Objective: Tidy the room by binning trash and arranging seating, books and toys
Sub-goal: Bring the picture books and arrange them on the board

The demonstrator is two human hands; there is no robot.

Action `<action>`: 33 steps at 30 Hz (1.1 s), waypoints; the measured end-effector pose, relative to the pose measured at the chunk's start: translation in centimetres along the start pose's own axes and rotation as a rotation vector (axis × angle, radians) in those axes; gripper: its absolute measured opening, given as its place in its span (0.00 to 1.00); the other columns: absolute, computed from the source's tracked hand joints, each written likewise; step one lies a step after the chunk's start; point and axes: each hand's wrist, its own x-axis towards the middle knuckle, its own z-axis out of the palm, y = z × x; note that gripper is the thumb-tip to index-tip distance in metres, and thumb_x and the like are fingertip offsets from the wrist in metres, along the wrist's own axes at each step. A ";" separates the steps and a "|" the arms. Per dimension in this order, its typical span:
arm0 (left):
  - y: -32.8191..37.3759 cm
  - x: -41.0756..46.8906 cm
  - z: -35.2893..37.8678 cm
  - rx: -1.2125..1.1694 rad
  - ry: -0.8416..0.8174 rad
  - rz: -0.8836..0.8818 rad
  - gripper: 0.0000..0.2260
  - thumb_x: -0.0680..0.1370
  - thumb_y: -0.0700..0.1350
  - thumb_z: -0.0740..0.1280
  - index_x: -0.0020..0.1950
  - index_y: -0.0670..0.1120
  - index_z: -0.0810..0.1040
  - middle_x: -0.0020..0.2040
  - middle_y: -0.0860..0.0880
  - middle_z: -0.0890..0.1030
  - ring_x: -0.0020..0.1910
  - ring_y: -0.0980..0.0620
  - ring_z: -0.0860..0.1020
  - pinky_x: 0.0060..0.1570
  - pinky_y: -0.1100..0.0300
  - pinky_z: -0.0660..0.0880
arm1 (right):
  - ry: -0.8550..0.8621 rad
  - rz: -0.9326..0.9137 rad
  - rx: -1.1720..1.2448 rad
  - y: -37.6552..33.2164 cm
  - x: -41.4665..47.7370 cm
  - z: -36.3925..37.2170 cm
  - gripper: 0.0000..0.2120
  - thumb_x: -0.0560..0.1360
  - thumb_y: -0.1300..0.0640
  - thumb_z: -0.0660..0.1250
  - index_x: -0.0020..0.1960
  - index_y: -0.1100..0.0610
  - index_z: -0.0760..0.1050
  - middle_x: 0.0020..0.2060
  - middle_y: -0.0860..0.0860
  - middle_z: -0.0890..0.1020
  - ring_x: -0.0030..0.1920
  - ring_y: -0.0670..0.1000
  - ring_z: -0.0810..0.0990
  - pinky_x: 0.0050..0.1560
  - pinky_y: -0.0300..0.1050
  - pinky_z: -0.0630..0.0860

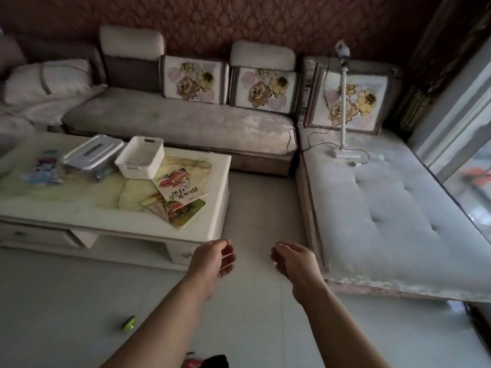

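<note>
Out over the floor [260,208], 2 hands, well apart:
- left hand [216,257] – fingers loosely curled, nothing held
- right hand [291,258] – same, slack and empty, palm turned toward the left

On the surface [79,205]:
- fanned pile of picture books [180,197] at the near right corner
- white basket [140,158] just behind the pile
- lidded clear box [91,155] beside the basket
- colourful packet [45,167] further left, blurred

On the floor:
- small green scrap [129,323] left of the left forearm
- red-and-black item [204,362], cut off by the bottom edge

Against the back wall, sofa [186,123] with 3 floral cushions [195,79] upright. On the chaise [385,208], white stand [344,102] with a black cable.
</note>
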 end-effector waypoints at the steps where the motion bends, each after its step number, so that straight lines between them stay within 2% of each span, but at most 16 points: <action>1: 0.5 1.0 0.3 -0.008 0.016 -0.003 0.07 0.80 0.40 0.61 0.46 0.43 0.78 0.41 0.44 0.80 0.39 0.47 0.79 0.40 0.56 0.75 | -0.011 0.005 -0.012 -0.4 1.1 0.5 0.08 0.75 0.65 0.66 0.40 0.57 0.80 0.38 0.55 0.82 0.41 0.53 0.78 0.44 0.46 0.72; 6: 2.8 7.9 0.9 -0.088 0.070 -0.066 0.07 0.80 0.41 0.62 0.46 0.42 0.78 0.43 0.44 0.81 0.45 0.46 0.80 0.51 0.50 0.76 | -0.060 0.024 -0.077 -2.0 7.9 4.5 0.08 0.76 0.65 0.66 0.41 0.57 0.80 0.38 0.56 0.82 0.41 0.53 0.79 0.45 0.47 0.72; 11: 7.1 17.6 -0.4 -0.231 0.159 -0.121 0.06 0.80 0.40 0.62 0.47 0.41 0.77 0.42 0.44 0.80 0.44 0.46 0.79 0.56 0.49 0.76 | -0.133 0.051 -0.160 -3.8 16.8 11.4 0.07 0.77 0.64 0.65 0.45 0.57 0.81 0.39 0.54 0.82 0.42 0.52 0.80 0.44 0.46 0.74; 15: 10.4 25.6 -3.2 -0.264 0.254 -0.176 0.06 0.80 0.41 0.62 0.49 0.41 0.77 0.43 0.46 0.81 0.44 0.48 0.80 0.51 0.51 0.76 | -0.181 0.119 -0.237 -4.3 24.8 18.0 0.08 0.78 0.64 0.63 0.51 0.57 0.80 0.42 0.54 0.83 0.44 0.53 0.82 0.43 0.46 0.76; 21: 13.6 36.8 -6.5 -0.230 0.373 -0.218 0.08 0.80 0.42 0.62 0.53 0.40 0.78 0.47 0.43 0.82 0.44 0.48 0.80 0.41 0.54 0.78 | -0.216 0.157 -0.377 -3.5 34.5 27.0 0.11 0.76 0.63 0.63 0.54 0.58 0.81 0.40 0.53 0.83 0.41 0.52 0.81 0.41 0.45 0.76; 24: 13.8 41.9 -7.6 -0.214 0.426 -0.242 0.09 0.80 0.43 0.63 0.55 0.40 0.78 0.48 0.43 0.81 0.44 0.49 0.79 0.42 0.54 0.79 | -0.236 0.176 -0.442 -2.4 38.8 30.5 0.12 0.76 0.62 0.63 0.57 0.57 0.80 0.42 0.52 0.83 0.43 0.51 0.81 0.41 0.44 0.77; 27: 12.9 46.1 -8.5 -0.156 0.468 -0.257 0.06 0.80 0.42 0.62 0.49 0.41 0.77 0.46 0.43 0.78 0.44 0.49 0.76 0.44 0.55 0.77 | -0.240 0.144 -0.535 -0.8 43.0 33.3 0.15 0.77 0.60 0.62 0.61 0.56 0.79 0.49 0.52 0.83 0.46 0.52 0.80 0.43 0.44 0.77; 29: 11.4 49.6 -9.4 -0.094 0.514 -0.271 0.06 0.80 0.38 0.61 0.46 0.41 0.76 0.45 0.42 0.76 0.43 0.48 0.75 0.48 0.52 0.76 | -0.235 0.122 -0.626 1.1 46.6 35.4 0.16 0.77 0.59 0.62 0.64 0.55 0.77 0.57 0.52 0.81 0.53 0.54 0.80 0.51 0.47 0.78; 31: 9.6 53.0 -10.3 -0.004 0.551 -0.259 0.07 0.80 0.37 0.60 0.53 0.40 0.78 0.46 0.41 0.78 0.46 0.45 0.77 0.54 0.50 0.76 | -0.237 0.124 -0.672 3.3 50.2 37.1 0.18 0.78 0.58 0.63 0.67 0.54 0.74 0.63 0.52 0.78 0.59 0.54 0.78 0.53 0.45 0.76; 33: 8.5 55.5 -11.0 0.106 0.585 -0.248 0.12 0.80 0.39 0.61 0.61 0.41 0.77 0.53 0.41 0.81 0.52 0.44 0.79 0.58 0.48 0.77 | -0.250 0.148 -0.694 5.0 52.9 38.5 0.20 0.78 0.57 0.63 0.70 0.54 0.71 0.66 0.53 0.75 0.62 0.55 0.76 0.53 0.44 0.74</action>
